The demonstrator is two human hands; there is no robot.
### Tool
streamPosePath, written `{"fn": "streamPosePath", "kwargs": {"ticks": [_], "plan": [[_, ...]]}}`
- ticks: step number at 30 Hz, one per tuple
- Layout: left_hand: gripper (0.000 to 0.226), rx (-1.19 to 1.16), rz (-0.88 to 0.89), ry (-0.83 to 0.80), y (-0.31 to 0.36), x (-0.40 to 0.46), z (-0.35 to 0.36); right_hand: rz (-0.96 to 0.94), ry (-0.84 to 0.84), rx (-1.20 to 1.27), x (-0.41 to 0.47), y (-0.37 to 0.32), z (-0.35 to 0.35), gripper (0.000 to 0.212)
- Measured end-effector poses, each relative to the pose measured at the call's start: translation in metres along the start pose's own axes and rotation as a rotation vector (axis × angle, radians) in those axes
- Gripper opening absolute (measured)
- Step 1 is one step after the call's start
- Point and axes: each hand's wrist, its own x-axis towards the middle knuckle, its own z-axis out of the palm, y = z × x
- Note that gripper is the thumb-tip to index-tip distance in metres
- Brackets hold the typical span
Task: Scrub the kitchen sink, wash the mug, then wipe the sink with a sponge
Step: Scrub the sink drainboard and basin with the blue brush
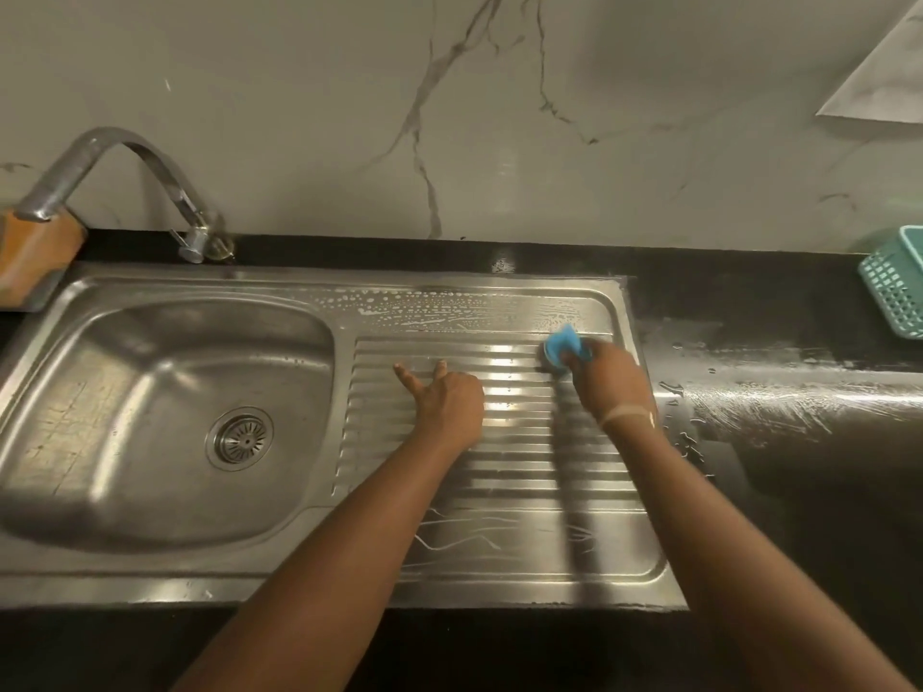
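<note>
- The right hand [607, 379] is up at the far right corner of the drainboard [499, 442], fingers clenched around a blue scrubber [564, 349] and pressing it down on the steel.
- The left hand [447, 404] rests on the ridges nearer the basin [165, 417], a couple of fingers stretched out straight, the others tucked, holding nothing; it looks like a brace.
- Suds bead along the flat strip behind the ridges, and soapy streaks show on the near flat edge, so I'd judge the scrub of the sink [75, 581] is under way, with the ridged middle looking barely soaped.
- To do this well: run the scrubber along the grooves, not across them, so it gets down into the channels, and keep firm pressure at that corner where grime collects.
- The sink's long axis runs left to right along the wall, basin to the left, drainboard to the right; the ridges run the same way.
- The faucet [135, 162] arches out leftward, its spout past the basin's left rim.
- No mug in sight.
- The dark tabletop [774, 392] to the right is wet and streaked; a teal basket [894, 297] sits at its far end.
</note>
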Motion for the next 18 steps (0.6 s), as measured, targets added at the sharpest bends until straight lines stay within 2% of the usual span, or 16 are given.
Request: {"fn": "streamPosePath", "kwargs": {"ticks": [3, 5, 9, 13, 15, 18], "plan": [[0.048, -0.04, -0.01, -0.013, -0.003, -0.003, -0.001, -0.029, 0.027, 0.06, 0.056, -0.024, -0.003, 0.024], [0.053, -0.075, -0.011, -0.032, -0.005, -0.005, -0.002, -0.051, 0.022, 0.051, 0.057, -0.027, 0.0, 0.023], [0.056, -0.146, 0.026, -0.023, -0.012, -0.007, 0.0, -0.086, -0.029, 0.015, -0.026, 0.001, 0.013, 0.025], [0.045, -0.214, 0.057, 0.039, -0.028, -0.009, 0.004, -0.104, -0.151, -0.043, -0.143, 0.034, 0.026, 0.038], [0.05, -0.254, 0.033, 0.061, -0.04, -0.008, 0.006, -0.12, -0.187, -0.07, -0.159, 0.041, 0.028, 0.04], [0.048, -0.294, 0.003, 0.082, -0.053, -0.004, 0.004, -0.135, -0.145, -0.087, -0.128, 0.036, 0.025, 0.035]]}}
